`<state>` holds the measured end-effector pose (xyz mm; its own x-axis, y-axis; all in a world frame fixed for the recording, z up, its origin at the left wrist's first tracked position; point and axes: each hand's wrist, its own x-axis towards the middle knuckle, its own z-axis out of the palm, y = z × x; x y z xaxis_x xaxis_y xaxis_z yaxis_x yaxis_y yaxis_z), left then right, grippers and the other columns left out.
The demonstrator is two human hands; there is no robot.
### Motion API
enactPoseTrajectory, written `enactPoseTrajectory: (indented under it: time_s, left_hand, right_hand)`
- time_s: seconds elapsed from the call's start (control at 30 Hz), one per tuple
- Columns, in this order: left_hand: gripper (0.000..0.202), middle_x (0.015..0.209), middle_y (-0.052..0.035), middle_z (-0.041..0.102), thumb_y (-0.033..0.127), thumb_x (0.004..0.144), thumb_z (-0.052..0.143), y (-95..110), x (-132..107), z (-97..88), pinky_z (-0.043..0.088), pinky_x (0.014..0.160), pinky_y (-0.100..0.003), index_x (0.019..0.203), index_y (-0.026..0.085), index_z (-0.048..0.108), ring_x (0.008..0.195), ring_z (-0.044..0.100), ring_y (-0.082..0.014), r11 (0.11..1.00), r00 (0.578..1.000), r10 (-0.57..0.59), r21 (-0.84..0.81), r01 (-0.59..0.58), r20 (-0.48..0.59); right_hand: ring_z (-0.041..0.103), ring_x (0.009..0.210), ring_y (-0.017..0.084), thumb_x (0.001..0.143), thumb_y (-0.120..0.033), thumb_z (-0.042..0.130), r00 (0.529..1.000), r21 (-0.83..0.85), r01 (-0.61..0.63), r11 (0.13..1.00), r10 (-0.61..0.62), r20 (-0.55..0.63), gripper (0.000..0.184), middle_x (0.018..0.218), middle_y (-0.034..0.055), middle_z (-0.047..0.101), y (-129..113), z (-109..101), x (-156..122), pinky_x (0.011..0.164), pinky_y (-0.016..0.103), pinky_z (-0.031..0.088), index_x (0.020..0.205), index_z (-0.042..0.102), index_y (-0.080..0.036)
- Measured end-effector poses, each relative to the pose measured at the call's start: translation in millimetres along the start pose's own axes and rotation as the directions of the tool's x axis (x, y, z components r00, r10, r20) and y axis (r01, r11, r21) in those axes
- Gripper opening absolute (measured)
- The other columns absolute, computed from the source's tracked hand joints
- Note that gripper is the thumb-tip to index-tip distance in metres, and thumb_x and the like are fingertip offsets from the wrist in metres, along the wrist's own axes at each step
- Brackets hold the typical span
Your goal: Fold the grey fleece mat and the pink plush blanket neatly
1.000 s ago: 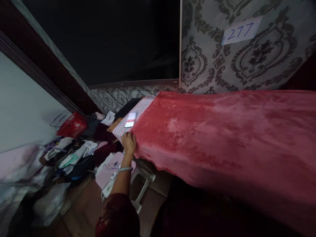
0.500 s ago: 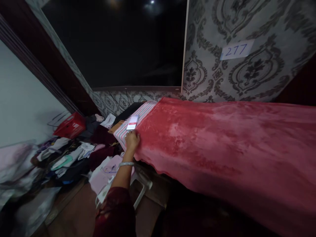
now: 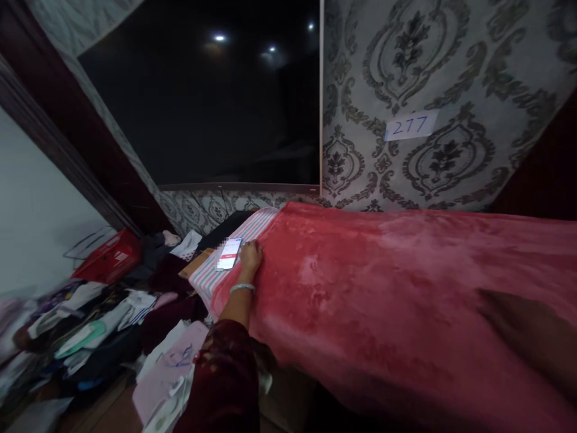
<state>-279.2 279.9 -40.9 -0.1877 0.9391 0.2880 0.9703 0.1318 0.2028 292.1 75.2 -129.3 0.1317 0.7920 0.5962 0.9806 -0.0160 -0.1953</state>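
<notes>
A red plush blanket (image 3: 342, 288) covers the long surface before me. At its left end a striped cloth (image 3: 252, 228) shows from under it. On that cloth lies a phone (image 3: 229, 252) with its screen lit and partly pixelated. My left hand (image 3: 251, 255) rests on the blanket's left edge, close by the phone's right side. Its fingers are curled; what they hold, if anything, is hidden. Over the blanket at far right is my right hand (image 3: 518, 322), dark and smeared by motion, so its fingers cannot be made out.
A large dark screen (image 3: 216, 114) hangs on the patterned wall, beside a paper marked 277 (image 3: 411, 125). Down on the left are a red basket (image 3: 110, 258), a heap of clothes (image 3: 99, 325) and a pink item (image 3: 174, 361). A brown box (image 3: 197, 263) stands by the striped cloth.
My left hand has shifted from below the phone to its right side. My right hand has come into view at the right. The view has tilted up and turned slightly right.
</notes>
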Motion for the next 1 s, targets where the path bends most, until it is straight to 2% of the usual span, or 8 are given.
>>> enactPoseTrajectory:
  time_s: [0.1,0.23,0.37,0.5,0.67,0.77,0.9,1.0]
  left_hand:
    - [0.041,0.120,-0.0221,0.066,0.022,0.093,0.048,6,13,2.3,0.048,0.093,-0.042,0.129,0.010,0.061,0.115,0.061,-0.0317,0.999,0.999,-0.035,-0.003,0.035,-0.015]
    - [0.048,0.124,-0.0261,0.063,0.020,0.092,0.046,15,21,4.1,0.047,0.096,-0.047,0.138,0.007,0.054,0.121,0.057,-0.0358,0.999,0.997,-0.036,-0.002,0.036,-0.066]
    - [0.051,0.121,-0.0240,0.064,0.020,0.092,0.044,20,20,10.7,0.047,0.096,-0.047,0.141,0.009,0.051,0.119,0.058,-0.0356,0.999,0.993,-0.024,-0.030,0.021,-0.119]
    - [0.051,0.117,-0.0215,0.067,0.025,0.091,0.046,18,22,16.3,0.047,0.097,-0.046,0.140,0.012,0.052,0.116,0.060,-0.0349,0.997,0.990,-0.014,-0.072,0.004,-0.140]
    - [0.057,0.104,-0.0223,0.070,0.036,0.089,0.050,20,29,12.4,0.049,0.091,-0.047,0.138,0.007,0.050,0.107,0.065,-0.0368,0.994,0.991,-0.069,-0.095,0.058,-0.115]
    - [0.058,0.096,-0.0205,0.071,0.039,0.088,0.051,24,39,7.6,0.051,0.085,-0.048,0.137,0.008,0.048,0.100,0.068,-0.0375,0.990,0.993,-0.105,-0.101,0.098,-0.061]
    - [0.058,0.091,-0.0157,0.071,0.038,0.086,0.055,32,60,4.1,0.052,0.080,-0.046,0.139,0.014,0.047,0.093,0.069,-0.0366,0.995,0.993,-0.027,-0.096,0.038,0.115]
    - [0.056,0.093,-0.0152,0.071,0.034,0.088,0.054,40,68,7.6,0.052,0.079,-0.045,0.141,0.018,0.046,0.092,0.068,-0.0350,0.988,0.995,0.010,-0.152,0.006,0.103]
  right_hand:
    - [0.064,0.091,0.036,0.087,-0.046,0.047,0.999,0.026,-0.005,1.000,0.004,0.049,0.031,0.100,0.0191,0.072,-6,4,7,0.076,0.050,0.051,0.094,0.070,-0.026]
    - [0.064,0.091,0.033,0.092,-0.034,0.047,0.995,-0.010,-0.052,0.999,0.053,0.089,0.028,0.101,0.0198,0.070,-17,0,11,0.071,0.044,0.047,0.092,0.071,-0.021]
    - [0.063,0.089,0.030,0.094,-0.028,0.047,0.990,-0.077,-0.066,0.995,0.074,0.117,0.027,0.099,0.0180,0.070,-24,0,17,0.069,0.039,0.041,0.095,0.072,-0.016]
    - [0.061,0.094,0.029,0.091,-0.033,0.056,0.987,-0.082,-0.064,0.995,0.075,0.144,0.026,0.105,0.0141,0.070,-39,7,27,0.073,0.037,0.040,0.105,0.071,-0.017]
    - [0.059,0.091,0.026,0.087,-0.028,0.060,0.964,-0.101,-0.085,0.991,0.107,0.245,0.020,0.101,0.0118,0.068,-63,8,46,0.072,0.034,0.037,0.102,0.070,-0.019]
    - [0.058,0.091,0.025,0.085,-0.026,0.062,0.956,-0.067,-0.045,0.997,0.063,0.287,0.014,0.098,0.0105,0.067,-71,5,53,0.071,0.033,0.035,0.096,0.068,-0.019]
    - [0.058,0.095,0.023,0.089,-0.021,0.057,0.966,0.063,-0.015,0.998,-0.002,0.257,0.013,0.101,0.0099,0.067,-76,10,51,0.076,0.033,0.036,0.096,0.068,-0.018]
    - [0.058,0.092,0.023,0.092,-0.017,0.050,0.977,0.069,-0.036,0.997,0.021,0.212,0.020,0.096,0.0100,0.067,-76,18,47,0.076,0.034,0.036,0.091,0.070,-0.018]
